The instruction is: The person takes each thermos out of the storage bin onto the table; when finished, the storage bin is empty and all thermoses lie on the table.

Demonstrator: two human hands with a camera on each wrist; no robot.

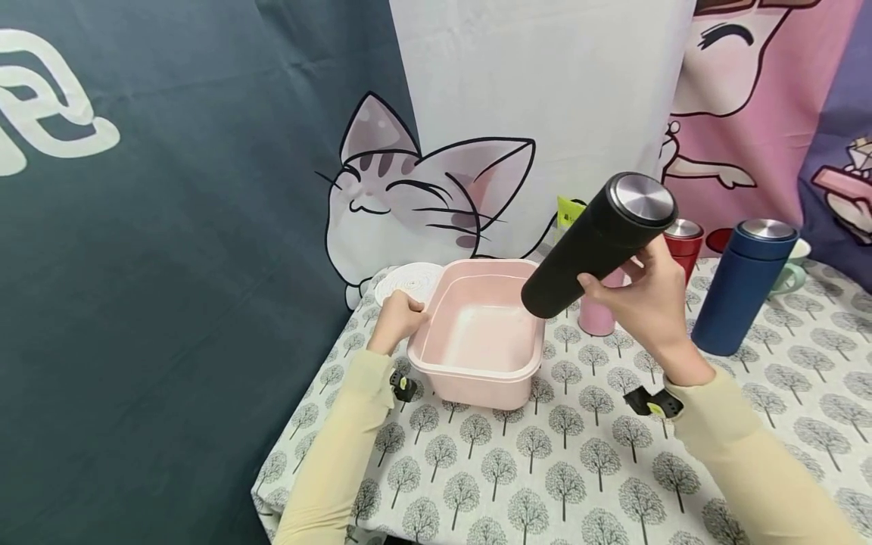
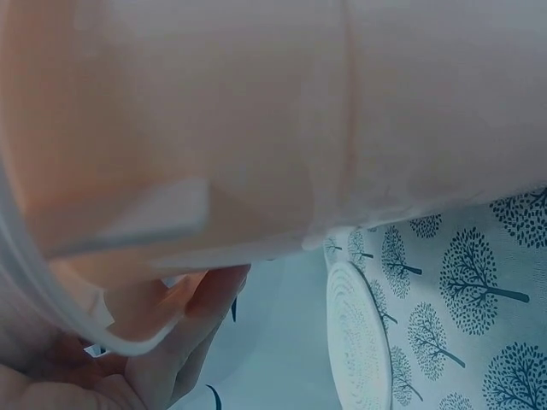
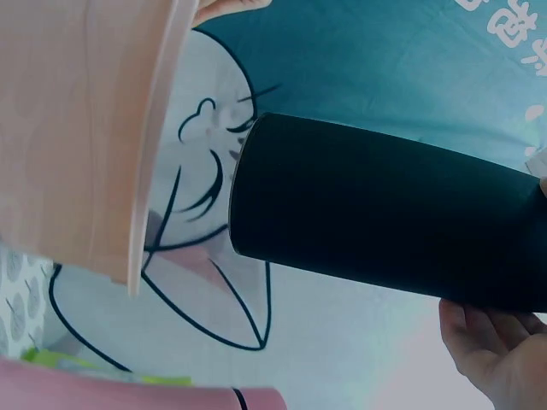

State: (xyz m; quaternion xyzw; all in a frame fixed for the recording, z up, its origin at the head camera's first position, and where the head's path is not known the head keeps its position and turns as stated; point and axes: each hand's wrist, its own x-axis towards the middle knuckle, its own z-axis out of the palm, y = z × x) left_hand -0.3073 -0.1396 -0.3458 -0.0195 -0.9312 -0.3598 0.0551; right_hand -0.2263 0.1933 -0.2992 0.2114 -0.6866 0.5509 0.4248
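Observation:
A pink plastic basin [image 1: 480,363] is held at its left rim by my left hand [image 1: 398,322], with fingers curled over the edge; the left wrist view shows them at the rim from below. My right hand [image 1: 647,295] grips a black thermos [image 1: 586,250] with a silver-topped lid. The thermos is tilted, its base pointing down and left near the basin's right rim. In the right wrist view the base of the thermos [image 3: 367,209] stands apart from the basin wall [image 3: 85,128]. No contents show inside the basin.
A blue thermos [image 1: 742,291] stands at the right, with a red thermos [image 1: 683,242] and a pale green cup [image 1: 790,276] behind. A pink bottle [image 1: 597,314] and a green package [image 1: 567,216] lie beyond my right hand. A white round mat [image 1: 409,278] is left of the basin.

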